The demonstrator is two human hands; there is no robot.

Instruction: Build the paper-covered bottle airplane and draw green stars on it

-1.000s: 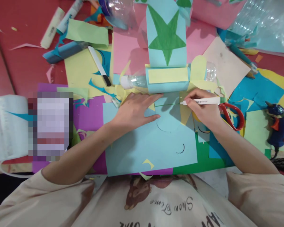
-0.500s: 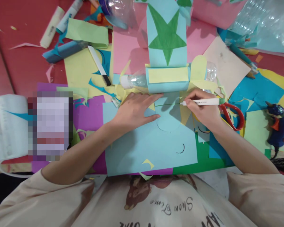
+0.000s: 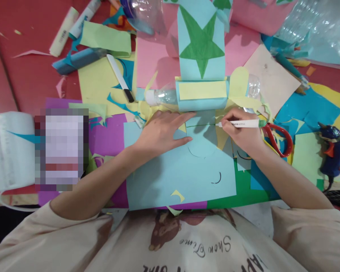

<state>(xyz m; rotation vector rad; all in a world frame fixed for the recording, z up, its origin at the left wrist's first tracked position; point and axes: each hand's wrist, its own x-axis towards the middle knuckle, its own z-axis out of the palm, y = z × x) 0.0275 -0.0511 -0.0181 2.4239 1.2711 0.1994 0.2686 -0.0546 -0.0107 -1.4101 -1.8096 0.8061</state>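
My right hand [image 3: 242, 128] grips a white marker [image 3: 248, 123] with a green end, its tip at the right end of a thin green line on light blue paper. Spread flat, my left hand [image 3: 161, 132] presses on the light blue sheet [image 3: 172, 173], fingers and thumb apart at the left of that line. Dark curved strokes mark the sheet lower down. Just beyond my hands lies a clear plastic bottle [image 3: 164, 97] wrapped in light blue paper with a yellow strip [image 3: 202, 90]. A light blue panel with a green star [image 3: 201, 43] extends from its far side.
Red-handled scissors [image 3: 282, 141] lie by my right wrist. A blue glue gun [image 3: 333, 151] is at the far right. On the left are a blurred-out phone [image 3: 62, 147] and a white device [image 3: 11, 151]. Markers [image 3: 64, 32], coloured paper and scraps cover the red table [image 3: 17, 71].
Both hands stay almost in place, with the marker tip still at the line's right end. The marker's barrel has turned or shifted very slightly. The whole view moves a little.
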